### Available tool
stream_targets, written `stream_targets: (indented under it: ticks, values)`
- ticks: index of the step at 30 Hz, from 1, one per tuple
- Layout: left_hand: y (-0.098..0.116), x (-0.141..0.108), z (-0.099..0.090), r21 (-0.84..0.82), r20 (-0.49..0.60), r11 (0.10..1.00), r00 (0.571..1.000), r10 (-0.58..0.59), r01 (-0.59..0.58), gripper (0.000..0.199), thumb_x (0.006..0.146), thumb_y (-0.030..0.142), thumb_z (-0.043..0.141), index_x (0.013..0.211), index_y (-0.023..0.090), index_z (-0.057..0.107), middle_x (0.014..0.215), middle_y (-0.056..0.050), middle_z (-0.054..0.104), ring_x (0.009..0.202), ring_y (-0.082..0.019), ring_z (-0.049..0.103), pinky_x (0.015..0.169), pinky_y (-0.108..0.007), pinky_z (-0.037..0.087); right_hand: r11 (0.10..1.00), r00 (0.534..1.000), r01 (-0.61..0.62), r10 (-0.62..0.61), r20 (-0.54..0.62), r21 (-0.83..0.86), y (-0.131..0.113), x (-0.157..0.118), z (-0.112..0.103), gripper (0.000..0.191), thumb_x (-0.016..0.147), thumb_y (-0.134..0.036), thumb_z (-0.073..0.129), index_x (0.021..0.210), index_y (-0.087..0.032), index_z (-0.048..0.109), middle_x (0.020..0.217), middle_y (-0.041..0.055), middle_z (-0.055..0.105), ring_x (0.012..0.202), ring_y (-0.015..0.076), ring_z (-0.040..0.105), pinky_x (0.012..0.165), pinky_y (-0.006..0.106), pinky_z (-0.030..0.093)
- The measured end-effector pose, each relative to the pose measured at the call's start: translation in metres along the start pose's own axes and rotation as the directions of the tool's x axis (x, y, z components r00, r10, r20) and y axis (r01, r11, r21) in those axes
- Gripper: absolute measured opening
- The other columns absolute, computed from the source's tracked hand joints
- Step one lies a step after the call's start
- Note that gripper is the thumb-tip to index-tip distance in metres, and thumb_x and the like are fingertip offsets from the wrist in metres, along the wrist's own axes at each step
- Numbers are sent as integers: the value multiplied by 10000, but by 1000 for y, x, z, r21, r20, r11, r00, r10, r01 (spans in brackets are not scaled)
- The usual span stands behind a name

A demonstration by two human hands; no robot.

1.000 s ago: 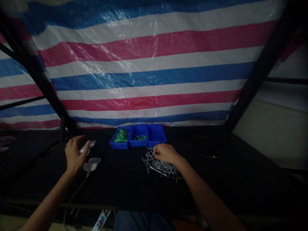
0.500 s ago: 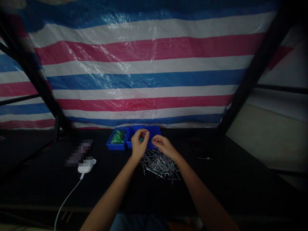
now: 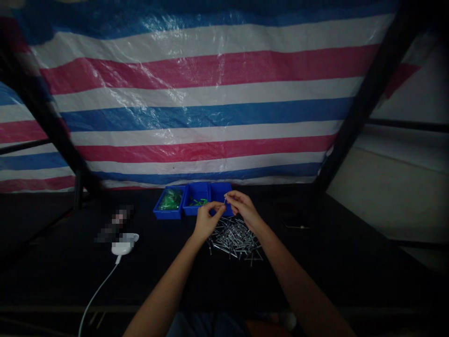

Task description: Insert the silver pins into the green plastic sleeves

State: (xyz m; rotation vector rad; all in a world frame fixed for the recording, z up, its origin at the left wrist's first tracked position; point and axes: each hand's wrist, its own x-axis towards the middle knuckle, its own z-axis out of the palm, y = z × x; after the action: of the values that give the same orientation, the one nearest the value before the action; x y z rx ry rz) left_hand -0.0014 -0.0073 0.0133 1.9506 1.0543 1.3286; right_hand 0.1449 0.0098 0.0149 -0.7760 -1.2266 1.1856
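Observation:
My right hand (image 3: pixel 244 209) pinches a thin, shiny metal screw (image 3: pixel 225 200) between thumb and fingertips, over the front of the right blue bin (image 3: pixel 220 188). Just left of it, my left hand (image 3: pixel 206 221) is closed in a pinch at the screw's lower end. Whether another small piece sits in those left fingertips is too small to tell. Below both hands, a loose pile of similar screws (image 3: pixel 235 238) lies on the black table. Green plastic pieces (image 3: pixel 199 202) lie in the middle blue bin (image 3: pixel 197 189), partly behind my left hand.
A left blue bin (image 3: pixel 157 216) holds a clear bag of green pieces (image 3: pixel 170 200). Farther left are a white device (image 3: pixel 122 246) with a cable and a blurred object (image 3: pixel 115 224). A dark flat object (image 3: pixel 296 220) lies right. A striped sheet (image 3: pixel 210 110) hangs behind the table.
My left hand has moved down and right, uncovering the green pieces in the middle bin. My right hand has risen slightly, and the fingertips have come together at the screw.

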Motion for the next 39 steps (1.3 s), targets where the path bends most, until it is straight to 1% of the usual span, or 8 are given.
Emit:
stream_targets:
  ticks: [4,9,13,21,26,30,34,39]
  values:
    - [-3,1,0,-21,3,1000,1000,-19,19,211,771,307,594,852,138,694,758,-50,693,691,-155,609,702,-263,462,1000,1000,4,-4,16,-15,-1,-1,1,267,659,-399,679,778,-168,616,614,-42,530,369,28,351,352,186,275]
    - [-7,1,0,4,-5,1000,1000,-29,29,198,753,299,613,843,143,694,761,-52,690,692,-156,605,689,-263,461,1000,1000,3,-3,-12,-30,-7,-3,2,266,670,-414,664,759,-167,619,624,-31,546,385,37,363,366,193,275]
    - [-9,2,-1,11,-17,1000,999,-29,29,189,755,304,610,822,148,692,757,-49,684,686,-150,598,673,-255,454,999,1000,7,-8,-9,-47,-9,-4,1,250,666,-405,670,720,-166,622,598,-28,555,399,43,368,389,197,280]
    - [-16,9,-10,-132,-116,989,990,-86,71,226,740,322,631,857,133,673,795,-58,674,696,-145,589,672,-251,447,998,1000,-14,14,-4,-67,-7,-3,-4,253,634,-399,688,736,-170,654,692,18,655,408,60,410,403,215,303]
    - [-22,13,-15,-154,-161,986,983,-89,64,240,745,331,621,885,145,678,787,-42,667,678,-136,569,648,-241,429,992,1000,-32,31,-5,-120,-2,-2,-4,281,588,-386,720,752,-163,668,626,13,646,401,67,424,391,212,304]
    - [-22,14,-16,-170,-161,983,982,-101,73,242,735,330,626,881,145,681,786,-37,664,651,-125,552,615,-230,416,985,1000,-22,24,5,-170,3,-2,-3,267,586,-374,726,743,-166,668,584,-2,618,407,71,432,387,204,320]
    - [-21,14,-16,-180,-158,979,980,-121,92,248,722,336,635,871,142,679,760,-34,660,602,-113,535,574,-226,409,980,1000,-22,24,9,-197,6,-2,-3,276,578,-384,728,738,-167,665,594,2,622,410,74,434,382,203,335]
    - [-22,14,-16,-180,-148,979,981,-124,97,254,724,341,635,867,136,680,755,-37,667,625,-124,560,595,-234,430,983,1000,-20,16,-23,-181,5,-1,-4,281,568,-381,731,730,-163,657,618,15,633,413,75,440,380,202,346]
